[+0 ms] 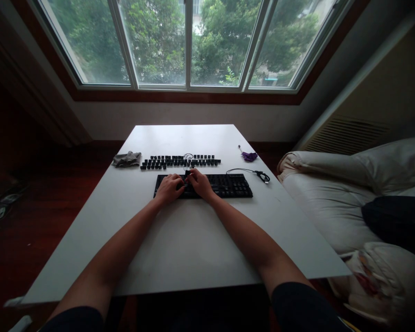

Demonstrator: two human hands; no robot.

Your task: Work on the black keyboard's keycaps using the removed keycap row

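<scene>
A black computer keyboard [233, 185] lies crosswise on the white table, some of its keys in place at the right. My left hand [170, 188] rests over its left half, fingers curled and thumb bent in towards them. Beside it, my right hand [199, 182] is closed in a pinch over the keyboard's middle. What is between the fingers is small, dark and partly hidden, so I cannot name it. Behind the keyboard, loose black keycaps [159, 162] are laid out in rows. A thin looped wire [188, 156] shows among them.
A grey cloth [127, 159] lies left of the keycaps. To the right are a purple cloth [249, 157], a thin stick with a small tip [240, 147] and the keyboard's coiled USB cable [263, 176]. A pale sofa [318, 203] flanks the white table [180, 249]; windows face me.
</scene>
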